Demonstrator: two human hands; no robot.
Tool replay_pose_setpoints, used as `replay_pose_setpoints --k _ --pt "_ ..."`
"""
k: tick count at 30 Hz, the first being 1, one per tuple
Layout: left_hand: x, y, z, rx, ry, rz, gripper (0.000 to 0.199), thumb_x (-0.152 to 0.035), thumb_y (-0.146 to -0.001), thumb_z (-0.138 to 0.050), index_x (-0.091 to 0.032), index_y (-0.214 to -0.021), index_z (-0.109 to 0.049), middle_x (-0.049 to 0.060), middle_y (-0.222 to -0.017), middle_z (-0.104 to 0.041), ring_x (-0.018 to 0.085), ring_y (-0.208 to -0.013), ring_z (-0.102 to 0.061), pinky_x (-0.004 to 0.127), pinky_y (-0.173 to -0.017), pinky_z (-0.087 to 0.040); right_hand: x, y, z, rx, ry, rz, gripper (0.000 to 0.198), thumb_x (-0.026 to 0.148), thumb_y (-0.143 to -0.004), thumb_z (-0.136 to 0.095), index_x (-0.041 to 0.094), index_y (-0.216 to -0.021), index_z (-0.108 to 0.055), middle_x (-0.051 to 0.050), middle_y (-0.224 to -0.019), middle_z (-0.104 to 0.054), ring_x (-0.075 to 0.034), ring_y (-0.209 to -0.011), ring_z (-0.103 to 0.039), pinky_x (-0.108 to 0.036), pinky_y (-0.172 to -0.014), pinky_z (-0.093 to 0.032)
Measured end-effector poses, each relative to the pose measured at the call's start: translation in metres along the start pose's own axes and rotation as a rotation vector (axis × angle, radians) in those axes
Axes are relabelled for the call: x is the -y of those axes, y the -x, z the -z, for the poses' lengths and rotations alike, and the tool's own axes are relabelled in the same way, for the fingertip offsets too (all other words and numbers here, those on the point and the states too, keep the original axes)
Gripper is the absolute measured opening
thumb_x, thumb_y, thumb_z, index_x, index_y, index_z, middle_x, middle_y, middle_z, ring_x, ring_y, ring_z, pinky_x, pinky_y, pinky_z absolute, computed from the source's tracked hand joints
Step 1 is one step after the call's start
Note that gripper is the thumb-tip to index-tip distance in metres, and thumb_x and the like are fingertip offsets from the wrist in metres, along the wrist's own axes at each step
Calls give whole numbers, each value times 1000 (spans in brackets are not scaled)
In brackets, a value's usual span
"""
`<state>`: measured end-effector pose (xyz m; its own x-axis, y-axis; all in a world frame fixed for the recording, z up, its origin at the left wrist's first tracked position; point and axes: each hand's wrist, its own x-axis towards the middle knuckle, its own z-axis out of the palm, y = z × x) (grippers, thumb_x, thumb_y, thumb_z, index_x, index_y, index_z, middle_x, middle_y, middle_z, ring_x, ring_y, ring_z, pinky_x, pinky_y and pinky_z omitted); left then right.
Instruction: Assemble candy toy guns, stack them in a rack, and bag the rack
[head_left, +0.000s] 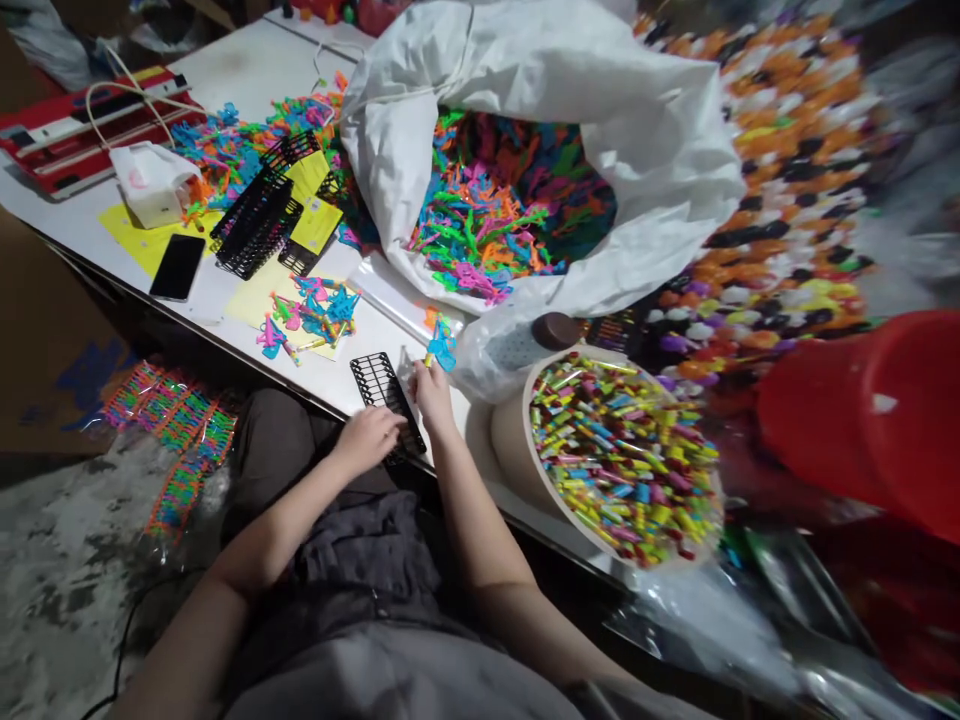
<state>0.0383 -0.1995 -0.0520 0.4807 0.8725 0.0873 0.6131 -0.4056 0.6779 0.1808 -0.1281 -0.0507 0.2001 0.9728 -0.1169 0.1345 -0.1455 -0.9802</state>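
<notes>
- At the near edge of the table (328,380) lies a black rack (370,378), latticed with thin bars.
- My left hand (369,438), palm down, touches it; whether it pinches, I cannot tell.
- My right hand (432,396), forearm outstretched, pinches a blue toy (442,350).
- Beyond, a crumpled white sack (660,130).

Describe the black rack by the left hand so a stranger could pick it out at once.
Below the big white sack, find the white table and its near edge. There lies the black rack, the left hand at its near end. Unlike the heaped black racks beside the phone, it lies apart.
</notes>
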Motion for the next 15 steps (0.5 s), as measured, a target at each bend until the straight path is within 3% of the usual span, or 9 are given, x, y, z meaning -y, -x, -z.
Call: replay_pose_setpoints --k 3,5,8,15 --pt "31 -26 43 -133 -124 257 35 -21 -90 -40 -17 -118 -61 9 -103 -66 23 -97 -58 35 -88 -45 -8 -6 15 -50 6 0 37 48 -77 -54 17 -96 -59 -1 -78 -61 -11 -68 -54 -25 -66 -45" --pt "55 -46 72 -196 -236 375 41 -22 -90 -39 -18 -128 -55 11 -106 -66 25 -99 -59 35 -87 -44 -7 -11 18 -48 -2 23 43 48 -76 -56 15 -101 -64 -8 -102 -66 -15 -91 -59 -30 -85 -45" --pt "86 -76 103 -235 -397 480 46 -30 -92 -38 -20 -135 -48 14 -107 -66 29 -100 -60 37 -84 -44 -4 -17 15 -10 -13 13 43 48 -74 -58 13 -97 -67 -10 -106 -68 -19 -100 -59 -36 -96 -42" --pt "111 -115 112 -257 -473 611 40 -42 -90 -41 -17 -116 -58 18 -101 -65 32 -93 -61 39 -78 -45 -13 -14 8 130 -7 16 32 44 -70 -65 15 -84 -69 -7 -89 -68 -18 -83 -60 -36 -86 -47"
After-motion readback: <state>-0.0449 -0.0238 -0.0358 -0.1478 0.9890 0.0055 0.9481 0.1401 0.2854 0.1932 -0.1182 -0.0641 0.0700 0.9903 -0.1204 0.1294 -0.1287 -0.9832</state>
